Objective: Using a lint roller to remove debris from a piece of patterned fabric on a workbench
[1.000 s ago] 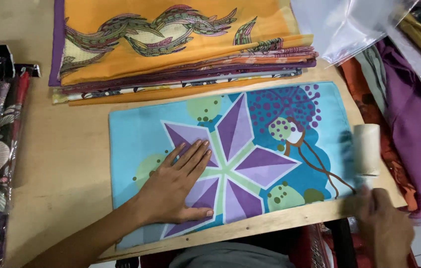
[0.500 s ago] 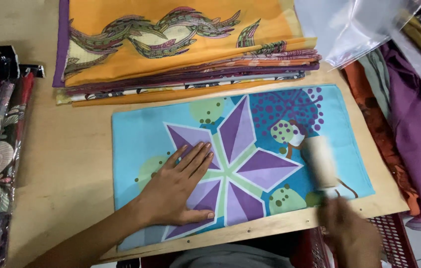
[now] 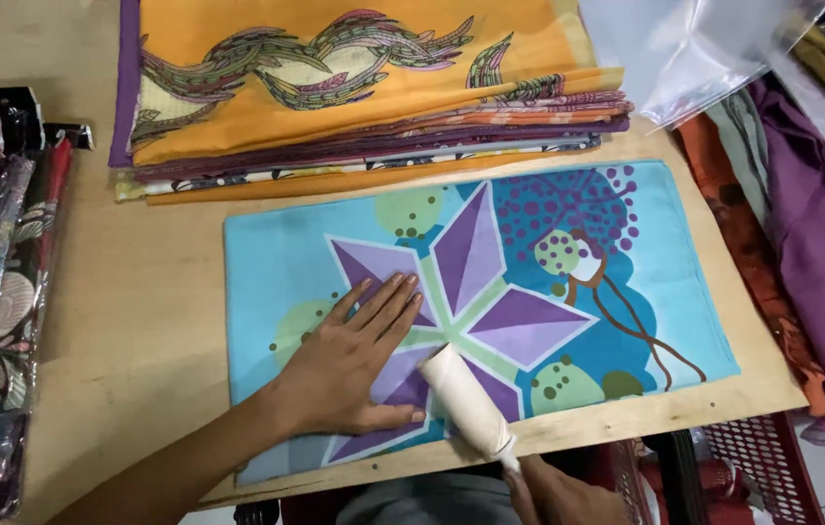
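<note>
left hand [image 3: 349,369]: open, flat on blue patterned cloth [image 3: 471,292] laid across wooden board [image 3: 170,321]. right hand [image 3: 553,491]: mostly cut off at frame bottom, gripping lint roller [image 3: 466,399] on the cloth.

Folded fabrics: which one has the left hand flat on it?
The turquoise cloth with the purple star, lying alone on the board; left hand presses it. The orange stack behind is untouched.

Beyond our left grip [image 3: 349,365] the blue cloth [image 3: 646,282] lies open; the fabric stack [image 3: 354,97] walls its far edge, the roller [image 3: 466,403] crowds its right.
</note>
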